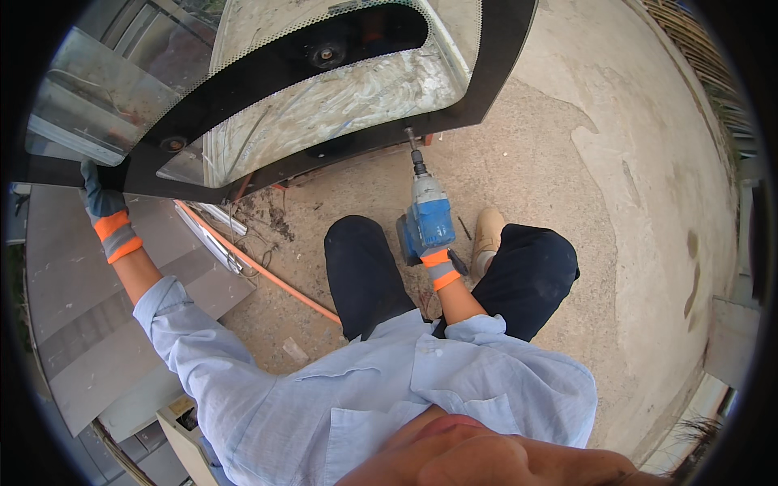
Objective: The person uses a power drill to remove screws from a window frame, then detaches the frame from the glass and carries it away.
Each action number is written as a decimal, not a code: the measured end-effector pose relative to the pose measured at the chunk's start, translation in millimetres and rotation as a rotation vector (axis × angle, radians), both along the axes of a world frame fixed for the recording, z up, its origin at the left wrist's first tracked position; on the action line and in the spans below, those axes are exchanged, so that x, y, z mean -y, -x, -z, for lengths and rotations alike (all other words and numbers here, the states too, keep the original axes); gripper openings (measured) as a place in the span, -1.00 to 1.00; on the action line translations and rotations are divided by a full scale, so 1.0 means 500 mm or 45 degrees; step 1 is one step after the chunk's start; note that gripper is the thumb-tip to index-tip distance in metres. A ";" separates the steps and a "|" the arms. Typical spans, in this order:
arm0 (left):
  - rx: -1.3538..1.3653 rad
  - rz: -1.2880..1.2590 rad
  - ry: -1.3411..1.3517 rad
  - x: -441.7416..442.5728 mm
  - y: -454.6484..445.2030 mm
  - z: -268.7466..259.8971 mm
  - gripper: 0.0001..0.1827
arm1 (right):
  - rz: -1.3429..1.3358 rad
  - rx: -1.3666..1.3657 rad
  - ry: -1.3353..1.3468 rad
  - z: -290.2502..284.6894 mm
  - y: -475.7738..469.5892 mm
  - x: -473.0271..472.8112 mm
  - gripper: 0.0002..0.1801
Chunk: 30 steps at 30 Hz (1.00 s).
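A large glass panel [516, 30] with a black printed border and dotted edges spans the top of the view. My left hand [102, 197], in a grey glove with an orange-striped cuff, grips the panel's near edge at the left. My right hand [440, 264] wears a matching glove and holds a blue cordless power driver [433, 219], whose body hides most of the fingers. The driver's bit [411, 137] reaches the panel's near black border; whether it touches is unclear. Two round metal fittings, one in the black arch [327, 54] and one farther left [174, 144], sit in the panel.
Orange hose [273, 280] runs across the concrete floor [547, 182] beside white strips [209, 237] and tangled cord. Grey boards [121, 279] lie at the left. My knees flank the driver, with a tan shoe [488, 234] at the right. Bundled poles [693, 45] line the far right.
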<state>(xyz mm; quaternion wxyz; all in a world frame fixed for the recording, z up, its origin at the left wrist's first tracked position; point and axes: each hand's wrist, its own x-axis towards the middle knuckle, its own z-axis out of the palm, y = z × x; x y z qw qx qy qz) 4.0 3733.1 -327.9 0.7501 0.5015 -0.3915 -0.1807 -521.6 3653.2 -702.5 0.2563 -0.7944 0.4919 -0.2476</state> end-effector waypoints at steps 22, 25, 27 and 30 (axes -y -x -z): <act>-0.014 -0.042 0.052 0.005 0.003 0.000 -0.35 | 0.039 0.084 0.182 0.030 0.005 -0.010 -0.72; -0.024 -0.016 0.056 0.011 0.003 0.000 -0.36 | 0.068 0.236 -0.001 0.023 0.008 -0.014 -0.74; -0.042 -0.004 0.061 0.016 -0.001 0.005 -0.36 | 0.072 0.247 -0.099 0.008 0.012 -0.016 -0.75; -0.060 -0.013 0.068 0.001 -0.021 0.002 -0.36 | 0.042 0.109 -0.023 -0.029 0.011 -0.021 -0.76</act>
